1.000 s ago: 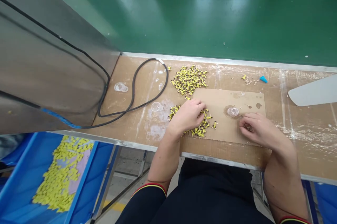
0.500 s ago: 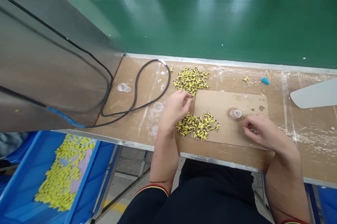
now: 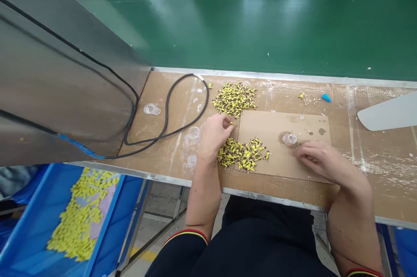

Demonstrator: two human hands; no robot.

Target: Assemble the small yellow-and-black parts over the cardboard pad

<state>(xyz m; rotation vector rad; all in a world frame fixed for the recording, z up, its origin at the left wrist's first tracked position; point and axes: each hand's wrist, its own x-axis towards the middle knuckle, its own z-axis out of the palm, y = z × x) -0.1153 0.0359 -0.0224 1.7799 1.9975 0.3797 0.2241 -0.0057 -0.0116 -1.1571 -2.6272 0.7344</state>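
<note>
My left hand [image 3: 215,133] is closed in a pinch on a small yellow-and-dark figure piece [image 3: 232,123]. It hovers between a back pile of similar yellow pieces [image 3: 235,98] and a front pile [image 3: 243,154]. The front pile lies partly on a flat cardboard sheet [image 3: 260,127]. On that sheet stands a small clear round cup [image 3: 289,139]. Just to the right of the cup, my right hand [image 3: 316,159] has its fingers curled together. Whatever lies between its fingertips is too small or hidden to name.
A black cable [image 3: 168,107] loops over the table's left side, near clear plastic caps [image 3: 151,109]. At the back right lie a blue cone-shaped tip [image 3: 326,97] and tiny pale bits [image 3: 311,100]. A white blade-like piece [image 3: 387,112] juts in. A blue bin [image 3: 107,220] holds yellow pieces.
My left hand now shows a yellow piece at its fingertips. The fingers of my right hand have drawn closer together beside the cup. The view has shifted slightly.
</note>
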